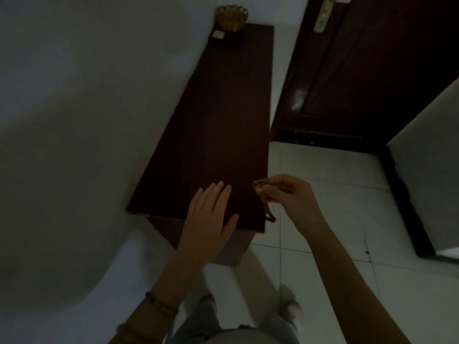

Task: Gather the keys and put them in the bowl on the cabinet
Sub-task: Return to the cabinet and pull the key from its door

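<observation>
One bunch of keys is pinched in my right hand; my left hand lies open and flat on the cabinet. I should carry the bunch steadily to the far amber bowl.

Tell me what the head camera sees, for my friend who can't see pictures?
A person's right hand pinches some keys over the near corner of a long dark cabinet, while the left hand lies flat and open on its top. A yellow bowl sits at the cabinet's far end, beside a dark door.
</observation>
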`<state>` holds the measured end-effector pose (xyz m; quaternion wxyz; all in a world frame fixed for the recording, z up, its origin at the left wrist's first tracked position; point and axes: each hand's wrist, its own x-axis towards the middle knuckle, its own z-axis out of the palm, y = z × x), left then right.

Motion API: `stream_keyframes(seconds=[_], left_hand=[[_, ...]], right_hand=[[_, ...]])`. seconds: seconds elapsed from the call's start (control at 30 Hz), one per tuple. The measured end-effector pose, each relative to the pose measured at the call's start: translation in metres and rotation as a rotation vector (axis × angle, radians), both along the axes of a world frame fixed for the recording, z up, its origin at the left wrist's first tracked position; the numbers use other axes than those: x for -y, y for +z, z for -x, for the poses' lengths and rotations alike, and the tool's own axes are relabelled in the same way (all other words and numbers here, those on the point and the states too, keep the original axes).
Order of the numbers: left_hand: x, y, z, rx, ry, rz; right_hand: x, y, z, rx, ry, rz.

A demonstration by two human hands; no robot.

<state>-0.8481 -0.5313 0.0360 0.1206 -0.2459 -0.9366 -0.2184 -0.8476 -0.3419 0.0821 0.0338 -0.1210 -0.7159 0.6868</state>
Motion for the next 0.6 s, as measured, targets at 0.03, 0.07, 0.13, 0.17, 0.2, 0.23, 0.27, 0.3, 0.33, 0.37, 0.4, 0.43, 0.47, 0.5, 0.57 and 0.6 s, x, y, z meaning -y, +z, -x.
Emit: stream_keyframes(seconds=[0.03, 0.07, 0.13, 0.17, 0.2, 0.23, 0.27, 0.3, 0.33, 0.37, 0.4, 0.43, 0.47, 0.5, 0.57, 0.6], left_hand=[[-0.014, 0.002, 0.0, -0.008, -0.017, -0.002], [-0.029, 0.005, -0.001, -0.009, -0.035, -0.004], [-0.064, 0.011, -0.004, 0.014, -0.076, -0.005], [-0.082, 0.013, -0.005, 0.027, -0.092, 0.0], [-0.101, 0.015, -0.008, 0.034, -0.106, 0.008], [-0.12, 0.016, -0.011, 0.04, -0.118, 0.015], [-0.139, 0.017, -0.015, 0.046, -0.125, 0.021], [-0.158, 0.017, -0.018, 0.052, -0.127, 0.023], [-0.175, 0.017, -0.021, 0.051, -0.125, 0.02], [-0.193, 0.016, -0.023, 0.046, -0.12, 0.015], [-0.21, 0.015, -0.023, 0.038, -0.114, 0.014], [-0.226, 0.014, -0.024, 0.033, -0.108, 0.016], [-0.241, 0.013, -0.025, 0.03, -0.102, 0.021], [-0.256, 0.011, -0.025, 0.028, -0.096, 0.025], [-0.283, 0.008, -0.025, 0.029, -0.085, 0.022], [-0.296, 0.007, -0.024, 0.03, -0.081, 0.016]], right_hand=[[-0.015, 0.002, -0.003, -0.005, -0.017, -0.003], [-0.03, 0.004, -0.008, -0.003, -0.031, -0.004], [-0.064, 0.007, -0.017, 0.003, -0.057, -0.009], [-0.081, 0.008, -0.022, 0.004, -0.067, -0.013], [-0.099, 0.008, -0.026, 0.007, -0.076, -0.017], [-0.117, 0.008, -0.031, 0.014, -0.082, -0.02], [-0.135, 0.008, -0.035, 0.02, -0.091, -0.02], [-0.153, 0.008, -0.038, 0.022, -0.101, -0.013], [-0.171, 0.007, -0.041, 0.023, -0.11, -0.007], [-0.189, 0.007, -0.043, 0.024, -0.114, -0.006], [-0.206, 0.008, -0.044, 0.023, -0.112, -0.013], [-0.221, 0.009, -0.046, 0.022, -0.105, -0.021], [-0.236, 0.009, -0.047, 0.02, -0.096, -0.024], [-0.251, 0.01, -0.048, 0.016, -0.09, -0.018], [-0.278, 0.009, -0.049, 0.007, -0.087, 0.002], [-0.29, 0.009, -0.049, 0.004, -0.087, 0.006]])
